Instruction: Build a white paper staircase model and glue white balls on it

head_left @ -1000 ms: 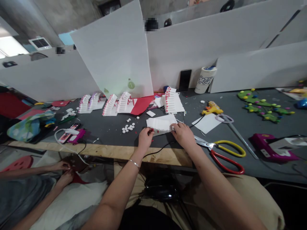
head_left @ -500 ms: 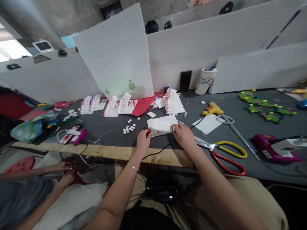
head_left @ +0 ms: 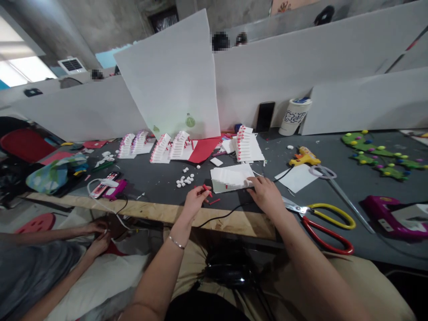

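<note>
My left hand [head_left: 194, 203] is closed on a small red strip [head_left: 207, 191], just off the near-left corner of a white stepped piece [head_left: 230, 177] on a flat base. With its fingertips, my right hand [head_left: 266, 195] grips the right end of that piece. Another red strip [head_left: 215, 201] lies on the table below it, and a row of thin white slats runs across the piece. To the left is a cluster of small white pellets [head_left: 185, 180]. Behind stands a similar stepped piece [head_left: 244, 145] with red tips.
Large scissors [head_left: 304, 209] lie right of my right hand. Beyond them are a yellow glue gun [head_left: 304, 156], a white sheet [head_left: 296, 178] and a cup [head_left: 295, 117]. A black cable [head_left: 220, 217] crosses the front edge. A co-worker's hands [head_left: 100, 236] are at lower left.
My left hand has drawn back from the white stepped piece toward the table's front edge, with the red strip in its fingers. My right hand stays at the piece's right end. The view has shifted slightly.
</note>
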Demonstrator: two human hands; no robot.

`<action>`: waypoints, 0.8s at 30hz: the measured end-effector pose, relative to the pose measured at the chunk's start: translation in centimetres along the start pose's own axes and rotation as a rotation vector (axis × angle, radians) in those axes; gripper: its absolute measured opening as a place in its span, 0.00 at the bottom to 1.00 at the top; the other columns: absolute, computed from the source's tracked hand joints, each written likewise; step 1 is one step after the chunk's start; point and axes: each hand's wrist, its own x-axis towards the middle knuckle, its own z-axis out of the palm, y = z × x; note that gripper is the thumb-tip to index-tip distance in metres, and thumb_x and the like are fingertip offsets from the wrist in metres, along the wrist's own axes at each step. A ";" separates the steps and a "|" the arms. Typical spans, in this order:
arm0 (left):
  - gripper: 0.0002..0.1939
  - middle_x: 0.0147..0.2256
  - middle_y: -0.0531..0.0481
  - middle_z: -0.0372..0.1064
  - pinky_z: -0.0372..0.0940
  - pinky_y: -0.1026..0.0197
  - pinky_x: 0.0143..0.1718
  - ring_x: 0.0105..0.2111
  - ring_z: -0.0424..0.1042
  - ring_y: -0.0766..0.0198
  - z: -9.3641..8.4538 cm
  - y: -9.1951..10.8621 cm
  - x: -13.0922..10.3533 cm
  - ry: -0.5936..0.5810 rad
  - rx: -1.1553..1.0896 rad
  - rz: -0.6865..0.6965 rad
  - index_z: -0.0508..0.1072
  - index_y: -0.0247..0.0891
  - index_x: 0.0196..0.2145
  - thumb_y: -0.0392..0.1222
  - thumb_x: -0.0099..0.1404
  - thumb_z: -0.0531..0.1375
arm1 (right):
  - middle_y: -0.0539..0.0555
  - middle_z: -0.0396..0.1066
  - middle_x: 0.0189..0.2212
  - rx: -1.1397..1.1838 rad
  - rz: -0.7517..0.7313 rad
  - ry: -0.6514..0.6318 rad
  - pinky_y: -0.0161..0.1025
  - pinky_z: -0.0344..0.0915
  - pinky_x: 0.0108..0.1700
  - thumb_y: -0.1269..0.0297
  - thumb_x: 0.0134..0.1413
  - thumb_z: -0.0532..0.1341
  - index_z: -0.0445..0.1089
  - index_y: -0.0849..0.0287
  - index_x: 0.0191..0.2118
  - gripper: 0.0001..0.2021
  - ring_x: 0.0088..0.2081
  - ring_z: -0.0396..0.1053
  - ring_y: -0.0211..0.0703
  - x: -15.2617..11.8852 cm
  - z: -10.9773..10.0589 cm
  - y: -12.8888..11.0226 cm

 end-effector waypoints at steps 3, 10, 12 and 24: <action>0.12 0.33 0.46 0.76 0.65 0.67 0.25 0.27 0.71 0.67 -0.7 -0.2 -0.1 0.005 -0.038 -0.020 0.78 0.33 0.35 0.44 0.54 0.64 | 0.62 0.73 0.41 0.032 -0.001 0.014 0.45 0.60 0.43 0.67 0.62 0.55 0.70 0.61 0.48 0.12 0.43 0.67 0.54 -0.2 -1.0 0.2; 0.10 0.28 0.51 0.74 0.65 0.66 0.26 0.27 0.72 0.65 -1.5 -1.3 0.1 0.085 0.144 -0.024 0.75 0.36 0.35 0.38 0.53 0.65 | 0.54 0.76 0.38 0.123 -0.155 -0.156 0.37 0.62 0.41 0.65 0.66 0.52 0.74 0.55 0.44 0.12 0.38 0.72 0.44 -1.0 -1.9 -4.6; 0.08 0.27 0.53 0.73 0.66 0.65 0.28 0.27 0.72 0.65 -1.6 -1.2 0.3 0.096 0.288 0.007 0.73 0.37 0.34 0.35 0.54 0.64 | 0.53 0.76 0.38 0.123 -0.189 -0.220 0.35 0.62 0.37 0.64 0.65 0.53 0.73 0.52 0.47 0.13 0.36 0.73 0.42 -1.0 -1.2 -6.7; 0.07 0.37 0.42 0.73 0.65 0.54 0.46 0.42 0.71 0.55 -0.9 0.3 2.5 0.078 0.912 0.262 0.75 0.35 0.36 0.30 0.62 0.58 | 0.55 0.74 0.34 0.049 -0.151 -0.294 0.37 0.60 0.34 0.70 0.64 0.54 0.70 0.58 0.38 0.07 0.35 0.71 0.44 -1.1 0.7 -8.9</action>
